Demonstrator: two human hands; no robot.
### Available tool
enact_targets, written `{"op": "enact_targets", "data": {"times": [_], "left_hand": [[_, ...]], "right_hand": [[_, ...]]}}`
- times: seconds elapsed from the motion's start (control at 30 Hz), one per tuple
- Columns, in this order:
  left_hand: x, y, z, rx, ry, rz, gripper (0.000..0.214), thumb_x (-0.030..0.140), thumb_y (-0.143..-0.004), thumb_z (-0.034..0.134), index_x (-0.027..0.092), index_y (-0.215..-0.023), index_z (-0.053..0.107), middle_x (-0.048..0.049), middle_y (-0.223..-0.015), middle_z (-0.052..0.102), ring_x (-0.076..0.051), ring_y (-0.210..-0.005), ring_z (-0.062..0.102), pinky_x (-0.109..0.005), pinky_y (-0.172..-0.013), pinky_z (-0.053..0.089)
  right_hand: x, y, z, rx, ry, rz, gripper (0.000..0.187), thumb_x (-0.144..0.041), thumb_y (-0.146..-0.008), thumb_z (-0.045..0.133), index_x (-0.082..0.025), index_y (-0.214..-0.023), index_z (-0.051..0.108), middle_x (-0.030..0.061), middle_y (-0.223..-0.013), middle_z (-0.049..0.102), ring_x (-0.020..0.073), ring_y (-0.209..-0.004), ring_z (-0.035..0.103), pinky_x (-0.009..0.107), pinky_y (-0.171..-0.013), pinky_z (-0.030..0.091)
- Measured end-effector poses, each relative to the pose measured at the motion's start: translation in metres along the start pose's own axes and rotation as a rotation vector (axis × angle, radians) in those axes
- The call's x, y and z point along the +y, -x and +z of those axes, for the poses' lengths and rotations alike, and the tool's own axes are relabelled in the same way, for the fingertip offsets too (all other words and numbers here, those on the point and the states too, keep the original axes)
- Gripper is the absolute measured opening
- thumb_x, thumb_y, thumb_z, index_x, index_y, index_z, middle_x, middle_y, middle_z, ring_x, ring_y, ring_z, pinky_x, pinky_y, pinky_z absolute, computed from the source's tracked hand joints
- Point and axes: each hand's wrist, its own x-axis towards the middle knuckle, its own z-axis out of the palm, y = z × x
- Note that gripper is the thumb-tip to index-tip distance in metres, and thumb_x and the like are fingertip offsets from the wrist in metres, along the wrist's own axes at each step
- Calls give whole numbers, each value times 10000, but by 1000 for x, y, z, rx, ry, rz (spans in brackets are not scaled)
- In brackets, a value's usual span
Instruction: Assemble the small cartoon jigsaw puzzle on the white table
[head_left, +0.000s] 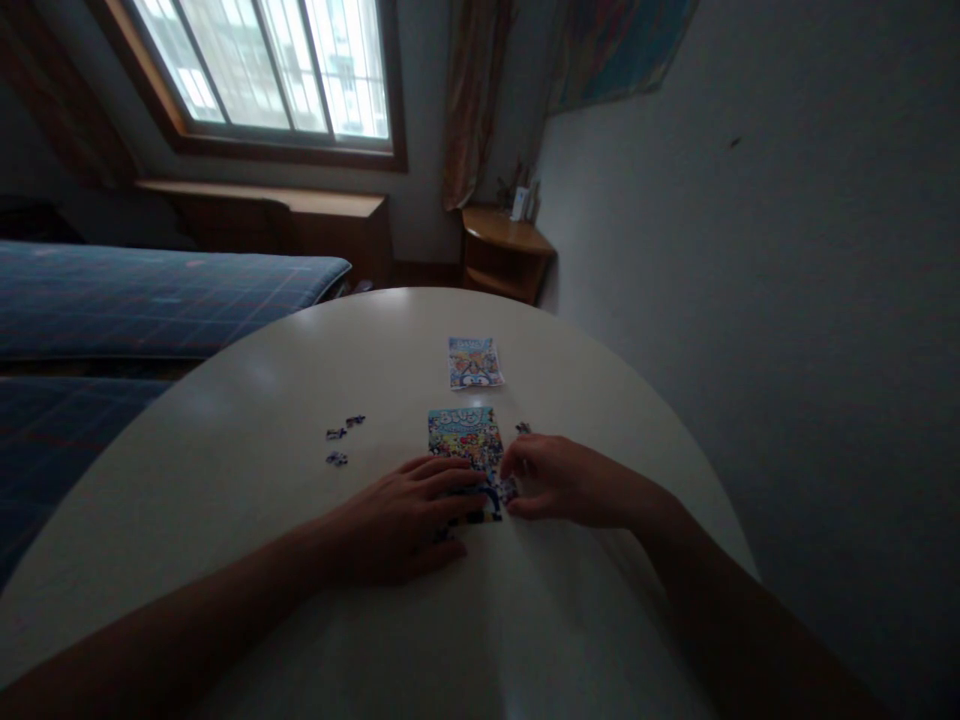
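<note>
One jigsaw puzzle [463,428]; left hand [401,515] laid across it, fingers loosely spread; right hand [564,480] beside it, fingers curled about a piece [508,490], grip unclear.

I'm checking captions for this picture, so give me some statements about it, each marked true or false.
1. The left hand rests on the puzzle. True.
2. The printed sheet lies on the table, beyond the puzzle. True.
3. The right hand touches the printed sheet. False: it is at the puzzle's right edge.
4. All the loose pieces lie right of the puzzle. False: some lie left of it.
5. The table has a curved edge. True.
</note>
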Motion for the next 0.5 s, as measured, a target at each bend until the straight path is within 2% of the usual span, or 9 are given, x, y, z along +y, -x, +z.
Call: {"op": "enact_targets", "data": {"times": [0.13, 0.27, 0.5], "left_hand": [[-1, 1, 1, -7, -10, -2, 499, 375, -935, 578, 279, -1415, 478, -56, -1489, 480, -289, -1367, 428, -494, -1144, 349], [-1, 1, 2, 21, 4, 8, 504, 370, -931, 585, 285, -1416, 476, -57, -1483, 486, -289, -1367, 428, -496, -1143, 349], [-2, 1, 2, 0, -1, 0, 514, 380, -931, 585, 284, -1423, 470, -57, -1495, 474, -291, -1368, 429, -499, -1145, 348]], "right_hand": [[-1, 0, 1, 25, 24, -41, 235, -272, -752, 747, -186, -953, 659, 52, -975, 672, 189, -868, 597, 296, -790, 442], [-3, 0, 0, 41, 42, -57, 220, -250, -742, 745, -183, -928, 647, 57, -969, 664, 187, -850, 594, 294, -775, 449], [-3, -2, 1, 50, 33, -102, 210, -231, -741, 740, -186, -920, 640, 55, -972, 660, 185, -854, 593, 293, -778, 454]]}}
